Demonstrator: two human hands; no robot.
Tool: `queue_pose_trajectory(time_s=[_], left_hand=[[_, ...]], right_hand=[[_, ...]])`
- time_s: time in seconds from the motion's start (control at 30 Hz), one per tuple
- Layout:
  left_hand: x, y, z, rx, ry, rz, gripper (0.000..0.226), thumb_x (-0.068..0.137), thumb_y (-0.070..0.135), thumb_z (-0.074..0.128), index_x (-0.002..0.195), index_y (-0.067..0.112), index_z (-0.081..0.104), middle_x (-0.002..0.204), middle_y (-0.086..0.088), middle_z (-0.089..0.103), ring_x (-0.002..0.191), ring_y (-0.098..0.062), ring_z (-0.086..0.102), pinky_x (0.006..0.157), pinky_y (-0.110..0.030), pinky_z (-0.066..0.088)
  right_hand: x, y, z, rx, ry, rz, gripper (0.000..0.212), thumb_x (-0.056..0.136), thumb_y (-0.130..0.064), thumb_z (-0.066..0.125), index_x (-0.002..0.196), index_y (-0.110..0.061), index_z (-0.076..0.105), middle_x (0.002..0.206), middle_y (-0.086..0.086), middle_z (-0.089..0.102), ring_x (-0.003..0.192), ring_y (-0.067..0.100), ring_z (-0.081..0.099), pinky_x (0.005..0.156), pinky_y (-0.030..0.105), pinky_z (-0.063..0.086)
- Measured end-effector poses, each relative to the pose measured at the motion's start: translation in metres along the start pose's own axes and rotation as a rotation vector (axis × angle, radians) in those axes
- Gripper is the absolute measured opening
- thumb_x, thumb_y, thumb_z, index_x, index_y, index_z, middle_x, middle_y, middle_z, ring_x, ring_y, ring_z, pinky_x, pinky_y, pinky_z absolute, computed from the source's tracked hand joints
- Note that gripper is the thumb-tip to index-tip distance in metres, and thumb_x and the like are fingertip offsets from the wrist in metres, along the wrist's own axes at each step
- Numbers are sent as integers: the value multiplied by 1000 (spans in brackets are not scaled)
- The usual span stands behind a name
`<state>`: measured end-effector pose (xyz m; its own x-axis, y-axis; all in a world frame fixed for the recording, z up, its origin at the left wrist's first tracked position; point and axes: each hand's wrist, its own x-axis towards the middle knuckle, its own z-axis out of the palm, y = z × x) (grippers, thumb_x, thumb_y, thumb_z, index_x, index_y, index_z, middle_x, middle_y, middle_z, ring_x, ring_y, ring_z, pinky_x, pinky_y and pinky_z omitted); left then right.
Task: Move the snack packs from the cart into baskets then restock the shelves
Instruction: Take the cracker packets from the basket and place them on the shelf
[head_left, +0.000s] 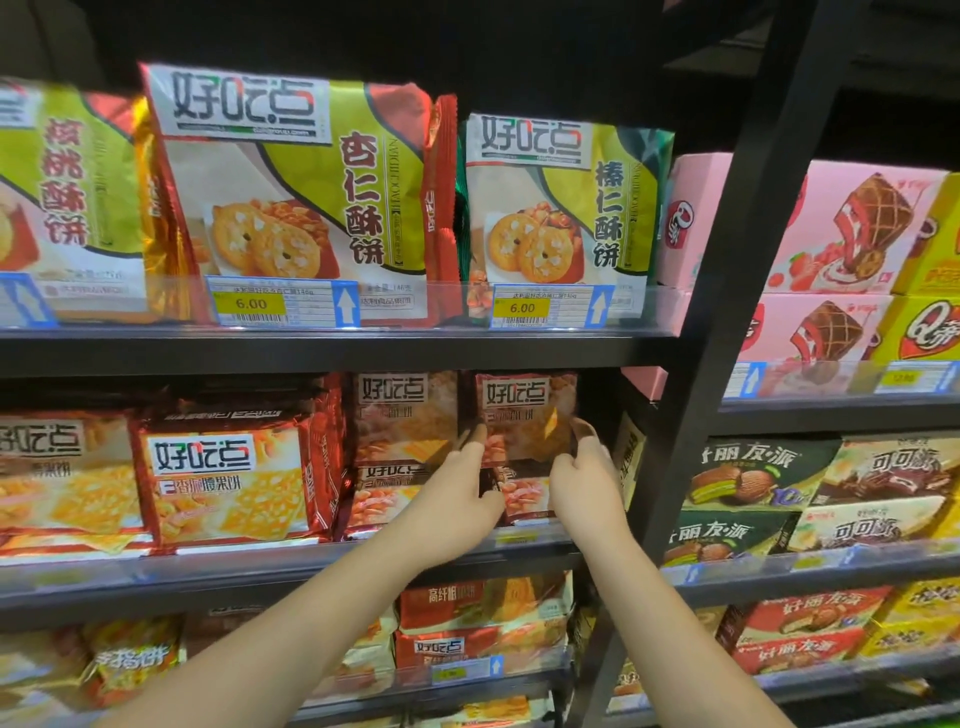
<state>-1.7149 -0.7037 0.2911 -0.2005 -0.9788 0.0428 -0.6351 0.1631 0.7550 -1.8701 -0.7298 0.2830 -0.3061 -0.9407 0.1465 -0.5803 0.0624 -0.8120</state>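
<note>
A brown-red snack pack (524, 415) with a white logo panel stands upright at the right end of the middle shelf (311, 564). My left hand (457, 493) holds its lower left edge, fingers reaching up along the side. My right hand (584, 478) grips its lower right edge with the thumb in front. A second pack of the same kind (405, 415) stands just left of it, and more lie stacked below both.
Larger red cracker packs (228, 483) fill the shelf's left part. Green-and-red cookie bags (291, 197) line the shelf above with price tags. A black upright post (711, 322) separates a right-hand bay of pink and green pie boxes (831, 228). Lower shelves hold more packs.
</note>
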Motion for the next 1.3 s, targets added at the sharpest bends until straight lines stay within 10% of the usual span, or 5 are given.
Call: queue_pose_trajectory(time_s=[0.2, 0.6, 0.73, 0.9, 1.3], left_hand=[[8, -8, 3, -34, -3, 4, 82, 101, 14, 50, 165, 30, 2, 172, 5, 10, 156, -17, 22, 120, -39, 38], [-8, -5, -15, -106, -56, 35, 78, 101, 9, 53, 164, 32, 12, 171, 8, 12, 154, -21, 28, 117, -31, 35], [-37, -1, -31, 135, -35, 159, 73, 103, 22, 53, 164, 34, 14, 170, 14, 11, 154, -4, 18, 121, -24, 24], [-91, -5, -56, 770, 73, 197, 71, 105, 48, 43, 165, 29, 10, 172, 8, 1, 158, -10, 1, 128, -30, 12], [-301, -30, -57, 1164, 217, -534, 78, 90, 67, 32, 147, 18, 56, 153, -14, 52, 142, -35, 48, 115, -54, 41]], right_hand=[[3, 1, 2, -96, -26, -18, 35, 106, -15, 36, 139, -8, 46, 138, 8, 49, 98, 12, 47, 81, 25, 43], [-7, 8, -3, -130, -41, -146, 27, 103, -25, 46, 128, -13, 47, 132, 4, 49, 99, 12, 55, 79, 24, 47], [-23, 5, -16, -189, -93, -353, 41, 102, -34, 48, 139, -17, 44, 141, 3, 48, 120, 16, 55, 95, 30, 51], [-52, -11, -32, -589, -166, -827, 63, 99, -52, 46, 156, -28, 35, 162, -1, 33, 152, 20, 23, 126, 44, 16], [-182, -55, 36, -339, -511, -1382, 60, 91, -52, 57, 145, -27, 52, 152, 7, 48, 145, 29, 37, 123, 53, 20]])
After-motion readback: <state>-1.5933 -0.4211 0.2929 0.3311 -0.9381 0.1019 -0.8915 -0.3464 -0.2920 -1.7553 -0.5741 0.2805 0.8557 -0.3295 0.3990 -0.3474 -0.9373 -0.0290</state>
